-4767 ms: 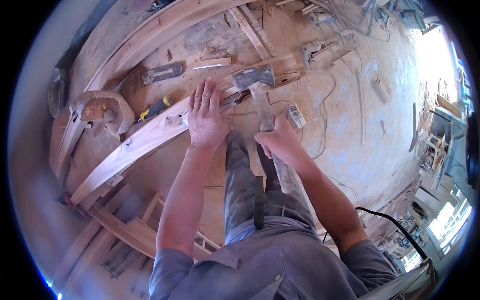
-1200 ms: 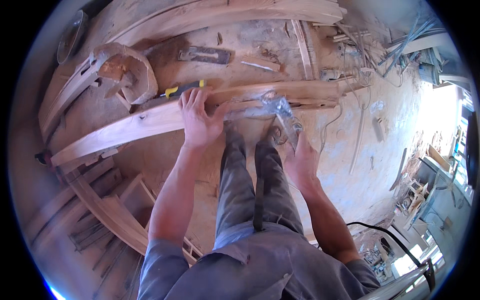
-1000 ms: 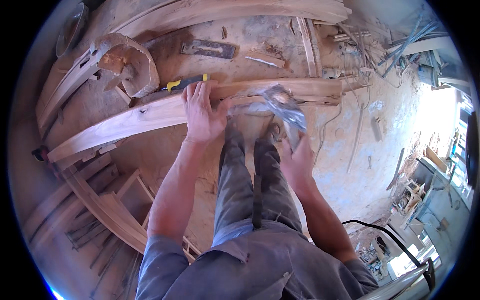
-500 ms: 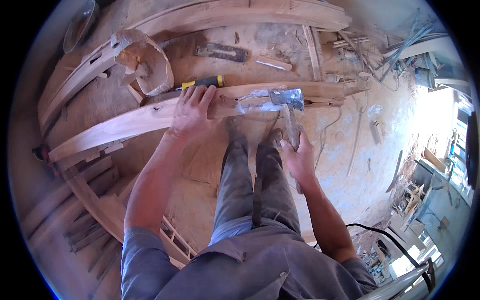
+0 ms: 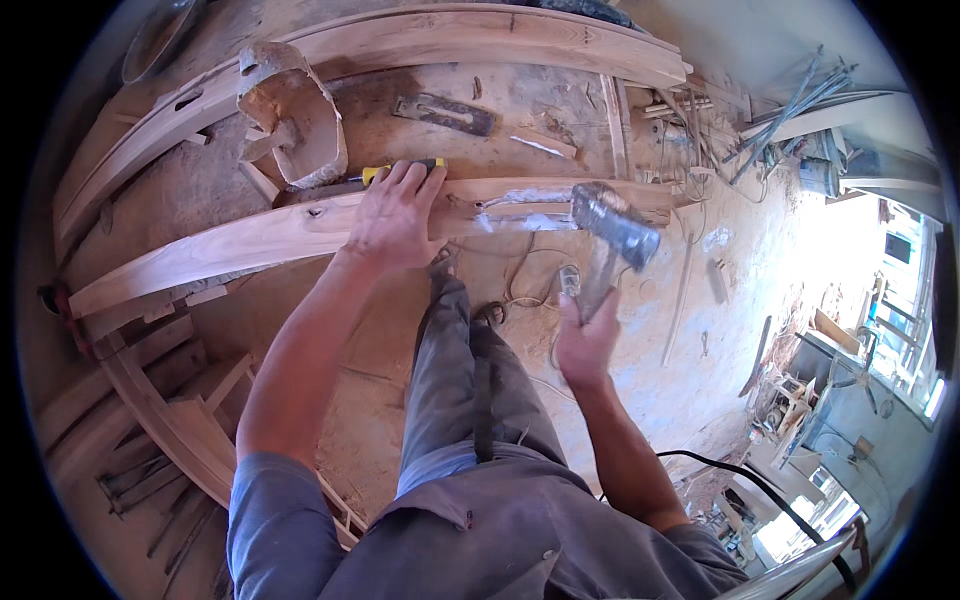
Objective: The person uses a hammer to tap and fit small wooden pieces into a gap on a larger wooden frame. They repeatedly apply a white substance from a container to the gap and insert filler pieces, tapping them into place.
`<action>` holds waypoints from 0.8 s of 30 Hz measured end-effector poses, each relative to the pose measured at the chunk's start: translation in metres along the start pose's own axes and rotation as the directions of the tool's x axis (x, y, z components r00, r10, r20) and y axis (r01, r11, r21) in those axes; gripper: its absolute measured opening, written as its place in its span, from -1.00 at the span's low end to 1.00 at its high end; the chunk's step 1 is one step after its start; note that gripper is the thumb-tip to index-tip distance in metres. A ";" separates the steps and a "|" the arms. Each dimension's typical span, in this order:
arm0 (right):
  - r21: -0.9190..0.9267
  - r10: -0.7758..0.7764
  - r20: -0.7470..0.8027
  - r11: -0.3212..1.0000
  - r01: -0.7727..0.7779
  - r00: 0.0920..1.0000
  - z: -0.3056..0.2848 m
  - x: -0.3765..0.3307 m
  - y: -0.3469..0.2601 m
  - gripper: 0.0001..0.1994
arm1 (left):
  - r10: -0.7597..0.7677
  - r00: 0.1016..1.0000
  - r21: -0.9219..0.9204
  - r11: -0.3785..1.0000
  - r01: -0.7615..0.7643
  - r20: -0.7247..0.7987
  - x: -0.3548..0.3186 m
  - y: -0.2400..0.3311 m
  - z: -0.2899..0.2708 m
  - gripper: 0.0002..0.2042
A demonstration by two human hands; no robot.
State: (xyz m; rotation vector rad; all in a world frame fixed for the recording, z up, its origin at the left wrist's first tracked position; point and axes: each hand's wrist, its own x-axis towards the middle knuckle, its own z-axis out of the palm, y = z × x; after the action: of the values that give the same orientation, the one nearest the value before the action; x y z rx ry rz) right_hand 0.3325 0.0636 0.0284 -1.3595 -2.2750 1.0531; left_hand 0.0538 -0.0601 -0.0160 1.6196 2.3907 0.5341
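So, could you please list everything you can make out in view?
Near beam: one, pale, middle
Far beam: one, pale, top
Axe: one, grey, right of centre
Hand tool: one, yellow-black, beyond near beam
Hollow block: one, pale, upper left
Flat tool: one, dark grey, between the beams
Offcuts: several, pale, around the beams
Rods: several, bluish, upper right
Thick cable: one, black, lower right
Shirt: one, grey, bottom
Trousers: one pair, grey, lower middle
Left hand: one, bare, on near beam
Right hand: one, bare, around axe handle
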 end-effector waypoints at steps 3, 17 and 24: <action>-0.136 -0.019 0.198 0.990 0.047 0.980 0.028 0.016 0.005 -0.64 | -0.025 1.000 0.058 0.998 0.024 0.011 0.004 0.002 0.000 -0.28; -0.232 0.272 0.324 0.951 -0.202 0.906 0.044 0.017 -0.004 -0.65 | -0.048 0.997 0.054 0.998 0.045 0.054 0.010 -0.002 0.007 -0.34; 0.110 -0.030 -0.008 0.993 0.031 1.000 0.017 -0.007 -0.024 -0.71 | -0.047 0.999 0.100 0.994 0.044 0.027 0.009 -0.001 0.010 -0.38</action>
State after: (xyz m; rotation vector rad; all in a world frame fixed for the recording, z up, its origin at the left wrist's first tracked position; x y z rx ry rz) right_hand 0.3112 0.0431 0.0346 -1.2785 -2.1913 1.1442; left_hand 0.0532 -0.0505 -0.0252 1.5963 2.4623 0.3870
